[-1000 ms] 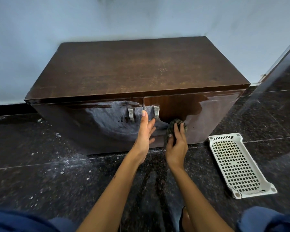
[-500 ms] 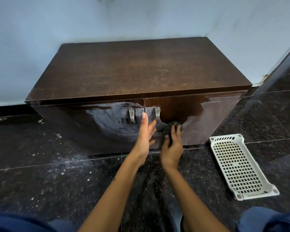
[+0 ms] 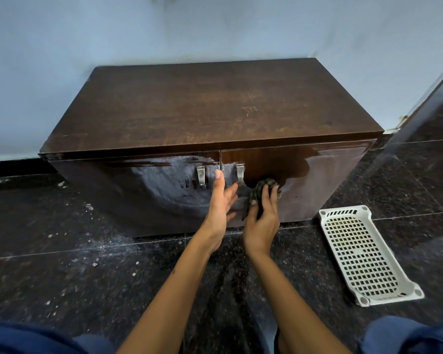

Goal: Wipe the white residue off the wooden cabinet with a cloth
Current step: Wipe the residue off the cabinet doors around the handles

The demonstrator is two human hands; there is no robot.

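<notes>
A low dark wooden cabinet (image 3: 210, 108) with two glossy doors stands against the wall. White residue (image 3: 169, 185) smears the left door around its metal handle (image 3: 201, 176); a thinner patch lies by the right door's handle (image 3: 240, 173). My right hand (image 3: 262, 221) grips a dark bunched cloth (image 3: 262, 187) and presses it against the right door, just right of that handle. My left hand (image 3: 220, 203) rests flat, fingers straight, on the front where the two doors meet.
A white perforated plastic tray (image 3: 363, 254) lies on the dark stone floor (image 3: 62, 264) to the right of the cabinet. White crumbs and dust are scattered on the floor at the left front. My blue-clad knees fill the bottom corners.
My right hand with the cloth slid left along the right door, then back a little right and up. My left hand stayed pressed at the door seam.
</notes>
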